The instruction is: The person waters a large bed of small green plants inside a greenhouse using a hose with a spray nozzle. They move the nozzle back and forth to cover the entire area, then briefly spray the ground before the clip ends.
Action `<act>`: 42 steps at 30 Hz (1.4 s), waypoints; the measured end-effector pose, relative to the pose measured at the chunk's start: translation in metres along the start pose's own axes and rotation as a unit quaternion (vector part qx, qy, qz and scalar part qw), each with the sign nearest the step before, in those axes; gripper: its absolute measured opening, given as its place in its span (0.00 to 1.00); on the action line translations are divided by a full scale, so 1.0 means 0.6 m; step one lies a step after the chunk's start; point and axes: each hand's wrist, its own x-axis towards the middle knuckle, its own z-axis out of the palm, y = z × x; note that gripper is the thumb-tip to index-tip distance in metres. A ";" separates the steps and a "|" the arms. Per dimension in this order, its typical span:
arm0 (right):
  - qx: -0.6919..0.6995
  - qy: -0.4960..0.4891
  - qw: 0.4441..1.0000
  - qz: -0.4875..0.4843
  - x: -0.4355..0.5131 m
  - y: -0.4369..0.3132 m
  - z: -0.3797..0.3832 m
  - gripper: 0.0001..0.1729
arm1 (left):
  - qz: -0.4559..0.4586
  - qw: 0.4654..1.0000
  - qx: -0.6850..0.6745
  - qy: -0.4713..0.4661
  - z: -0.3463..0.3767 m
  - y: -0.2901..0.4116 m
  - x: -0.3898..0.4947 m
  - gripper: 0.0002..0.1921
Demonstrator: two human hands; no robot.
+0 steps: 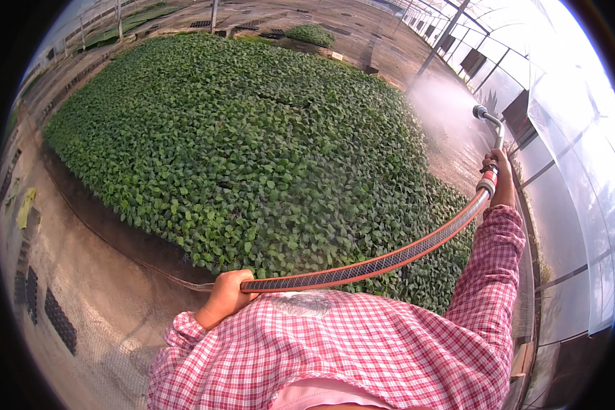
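Note:
My right hand (497,160), arm stretched out to the right, grips the handle of a watering wand (499,134). From its round spray head (479,111) a white fan of water (441,102) shoots towards the far right edge of the plants. A red coupling joins the wand to an orange-edged garden hose (369,267), which curves across my front. Close to my waist, my left hand (228,294) is closed around that hose. Beyond the hose spreads a dense bed of leafy green seedlings (266,154).
Plastic greenhouse sheeting (564,205) on a metal frame runs along the right. Black seedling trays (60,320) lie on the ground at left, near a yellow-green scrap (25,207). The hose trails back along the bed's left edge. A smaller plant patch (311,35) and metal posts (214,15) stand farther off.

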 end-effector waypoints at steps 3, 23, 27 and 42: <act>0.005 -0.130 0.991 0.025 0.007 0.005 0.083 0.16 | 0.008 1.000 0.005 0.026 -0.005 -0.003 -0.010 0.12; -0.073 -0.231 0.970 0.035 0.058 -0.029 0.383 0.45 | -0.063 0.997 0.021 0.033 -0.029 0.017 -0.041 0.10; -0.158 -0.199 0.967 0.003 0.061 -0.038 0.361 0.48 | -0.070 0.997 0.020 0.004 -0.024 0.017 -0.030 0.10; -0.267 -0.160 0.950 -0.003 0.081 -0.049 0.386 0.47 | -0.018 1.000 0.014 -0.009 0.008 0.008 -0.004 0.12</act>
